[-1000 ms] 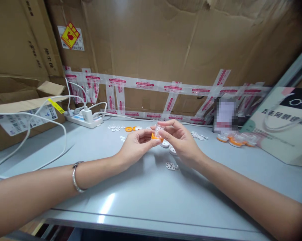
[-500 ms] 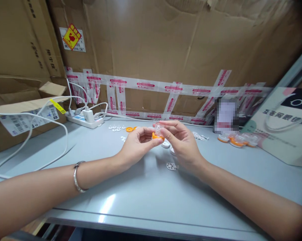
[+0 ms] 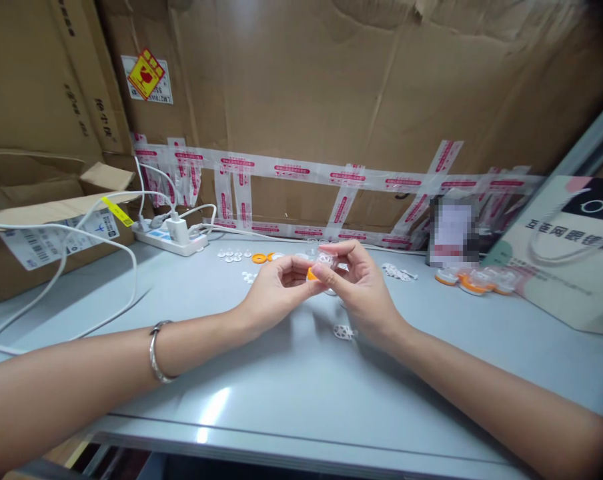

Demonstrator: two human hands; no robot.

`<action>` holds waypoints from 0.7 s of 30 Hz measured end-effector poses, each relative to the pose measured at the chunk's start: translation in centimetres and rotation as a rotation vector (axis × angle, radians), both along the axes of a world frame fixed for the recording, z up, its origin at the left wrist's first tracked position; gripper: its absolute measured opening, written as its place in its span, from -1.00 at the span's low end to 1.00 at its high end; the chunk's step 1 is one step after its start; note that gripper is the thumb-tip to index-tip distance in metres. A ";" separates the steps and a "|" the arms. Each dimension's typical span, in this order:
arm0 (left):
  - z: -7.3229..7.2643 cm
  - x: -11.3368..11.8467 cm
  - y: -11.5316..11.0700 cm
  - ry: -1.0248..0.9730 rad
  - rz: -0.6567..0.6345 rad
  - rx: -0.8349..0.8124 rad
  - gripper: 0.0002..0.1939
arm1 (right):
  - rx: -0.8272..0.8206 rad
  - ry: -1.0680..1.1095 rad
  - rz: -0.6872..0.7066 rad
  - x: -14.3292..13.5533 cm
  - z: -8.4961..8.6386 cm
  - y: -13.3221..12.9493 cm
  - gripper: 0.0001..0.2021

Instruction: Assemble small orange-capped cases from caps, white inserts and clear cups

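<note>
Between my two hands is a small piece with an orange ring (image 3: 311,274) and a clear dome (image 3: 326,259). My left hand (image 3: 279,288) pinches its orange side with thumb and fingertips. The fingers of my right hand (image 3: 369,290) close round the clear part and hide much of it. A white perforated plate (image 3: 342,332) lies on the table below my right hand. Behind my hands are clear domes, partly hidden. Orange rings (image 3: 259,258) and small white discs (image 3: 232,255) lie beyond my left hand.
White perforated parts (image 3: 397,272) lie right of my hands, with finished-looking orange and clear pieces (image 3: 474,283) farther right. A power strip (image 3: 170,241), white cable (image 3: 131,267) and open carton (image 3: 46,247) are left. A large cardboard box (image 3: 291,100) stands behind; a printed bag (image 3: 561,267) is right.
The held piece has turned and shifted slightly right between my fingers, so less of its orange ring shows. My right fingers now cover more of it.
</note>
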State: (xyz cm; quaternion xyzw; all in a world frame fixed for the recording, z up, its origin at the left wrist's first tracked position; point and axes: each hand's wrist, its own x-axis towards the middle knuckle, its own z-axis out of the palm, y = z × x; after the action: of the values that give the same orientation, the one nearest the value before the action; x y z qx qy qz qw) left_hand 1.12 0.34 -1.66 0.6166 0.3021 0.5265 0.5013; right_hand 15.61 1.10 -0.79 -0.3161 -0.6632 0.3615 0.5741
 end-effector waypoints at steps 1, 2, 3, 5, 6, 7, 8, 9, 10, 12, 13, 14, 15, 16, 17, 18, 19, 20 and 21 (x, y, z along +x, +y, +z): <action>0.0 0.0 0.0 0.003 0.009 -0.003 -0.77 | -0.012 0.008 0.043 0.0 0.0 0.0 -0.82; 0.0 0.0 0.0 0.004 0.021 -0.009 -0.75 | -0.022 0.015 0.083 0.1 0.1 0.0 -0.84; -0.1 0.0 0.1 0.002 0.027 -0.013 -0.74 | -0.027 0.019 0.103 0.1 0.2 0.0 -0.85; -0.1 0.0 0.1 -0.005 0.006 -0.022 -0.74 | -0.021 0.011 0.063 0.2 0.3 0.0 -0.85; -0.1 0.0 0.1 -0.006 -0.009 -0.025 -0.75 | -0.015 0.005 0.017 0.2 0.3 0.1 -0.82; -0.1 -0.1 0.1 -0.003 -0.015 -0.024 -0.76 | -0.016 0.006 -0.024 0.2 0.2 0.1 -0.76; 0.0 -0.1 0.1 0.001 -0.013 -0.024 -0.75 | -0.030 0.020 -0.043 0.2 0.1 0.2 -0.70; 0.0 -0.1 0.2 0.003 0.003 -0.026 -0.75 | -0.055 0.049 -0.039 0.2 0.0 0.3 -0.66; 0.1 -0.2 0.3 0.000 0.032 -0.029 -0.74 | -0.092 0.089 -0.023 0.2 -0.2 0.4 -0.62; 0.3 -0.4 0.7 -0.027 0.090 -0.032 -0.71 | -0.186 0.179 0.004 0.1 -0.6 0.5 -0.62; 0.4 -0.6 0.9 -0.050 0.112 -0.028 -0.70 | -0.232 0.218 0.009 -0.1 -0.8 0.6 -0.64; 0.4 -0.7 1.1 -0.073 0.130 -0.020 -0.71 | -0.278 0.248 0.020 -0.2 -0.9 0.5 -0.65; 0.4 -0.8 1.3 -0.091 0.143 -0.006 -0.71 | -0.326 0.271 0.043 -0.3 -1.0 0.5 -0.65; 0.3 -0.8 1.4 -0.102 0.145 0.008 -0.71 | -0.381 0.288 0.085 -0.5 -1.0 0.3 -0.64; 0.2 -0.9 1.5 -0.107 0.139 0.019 -0.71 | -0.437 0.306 0.141 -0.7 -1.0 0.2 -0.64; 0.1 -0.9 1.6 -0.103 0.126 0.025 -0.72 | -0.492 0.324 0.203 -0.8 -1.0 0.1 -0.64; 0.0 -0.9 1.6 -0.093 0.109 0.025 -0.72 | -0.540 0.341 0.264 -0.9 -1.0 -0.1 -0.65; -0.1 -0.9 1.5 -0.082 0.092 0.021 -0.72 | -0.573 0.359 0.313 -1.0 -0.9 -0.2 -0.67; -0.2 -0.8 1.5 -0.070 0.079 0.015 -0.73 | -0.593 0.376 0.353 -1.1 -0.9 -0.2 -0.69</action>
State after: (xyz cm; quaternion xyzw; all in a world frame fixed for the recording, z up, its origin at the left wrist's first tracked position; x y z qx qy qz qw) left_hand 0.28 1.81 -1.81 0.5891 0.3048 0.5694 0.4857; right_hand 14.56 0.86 -1.69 -0.2777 -0.4575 0.6821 0.4983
